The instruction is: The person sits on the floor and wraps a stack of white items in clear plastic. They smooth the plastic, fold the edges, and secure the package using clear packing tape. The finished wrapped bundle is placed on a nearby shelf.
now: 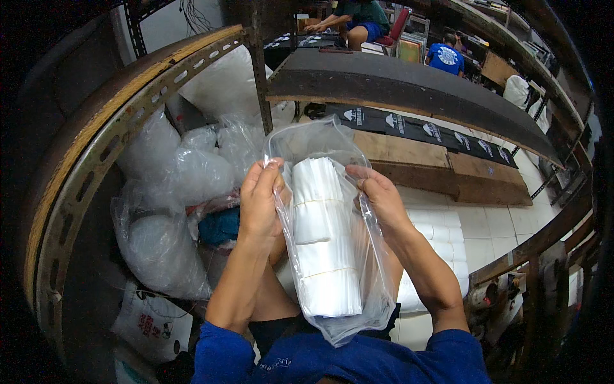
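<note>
Workshop shelf beyond; L hand & R hand, fingers pinched shut on bag mouth w/ bundles—thin film could slip/tear.

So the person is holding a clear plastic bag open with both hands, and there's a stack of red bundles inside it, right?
Not quite. The head view shows both hands, left hand and right hand, holding the clear plastic bag at its mouth, but the bundles inside are white, not red.

White tiled floor, stuffed clear plastic bags, wooden boards
</note>
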A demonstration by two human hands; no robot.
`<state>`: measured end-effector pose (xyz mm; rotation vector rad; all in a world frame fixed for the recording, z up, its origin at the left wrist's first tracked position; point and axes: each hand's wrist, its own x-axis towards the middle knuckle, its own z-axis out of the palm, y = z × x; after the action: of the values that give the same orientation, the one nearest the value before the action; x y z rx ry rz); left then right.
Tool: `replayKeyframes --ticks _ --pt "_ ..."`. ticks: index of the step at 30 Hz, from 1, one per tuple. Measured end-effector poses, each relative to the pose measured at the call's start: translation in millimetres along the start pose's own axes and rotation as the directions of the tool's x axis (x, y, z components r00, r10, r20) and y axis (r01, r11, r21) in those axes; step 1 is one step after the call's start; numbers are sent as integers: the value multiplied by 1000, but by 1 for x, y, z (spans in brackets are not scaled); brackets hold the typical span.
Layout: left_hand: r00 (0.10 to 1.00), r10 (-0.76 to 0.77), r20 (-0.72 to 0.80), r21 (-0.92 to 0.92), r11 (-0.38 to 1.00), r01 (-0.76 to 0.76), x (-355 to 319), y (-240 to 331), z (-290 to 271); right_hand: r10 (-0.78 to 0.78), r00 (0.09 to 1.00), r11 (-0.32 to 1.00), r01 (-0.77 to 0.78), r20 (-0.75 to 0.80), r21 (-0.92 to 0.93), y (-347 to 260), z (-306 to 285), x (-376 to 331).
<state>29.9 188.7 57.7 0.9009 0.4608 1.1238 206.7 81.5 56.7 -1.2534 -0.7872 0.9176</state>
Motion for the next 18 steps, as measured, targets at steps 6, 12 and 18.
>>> replayKeyframes --ticks 6,12,18 --pt "998 20 67 0 1000 -20 6 18 10 -68 998 996 68 -2 52 -18 -5 -6" --pt "989 -139 -44 98 985 143 13 -36 -24 -5 998 990 -5 69 141 38 -15 18" --pt "987 -122 -101 18 992 124 13 -42 -21 -34 993 998 28 117 51 52 -28 38"
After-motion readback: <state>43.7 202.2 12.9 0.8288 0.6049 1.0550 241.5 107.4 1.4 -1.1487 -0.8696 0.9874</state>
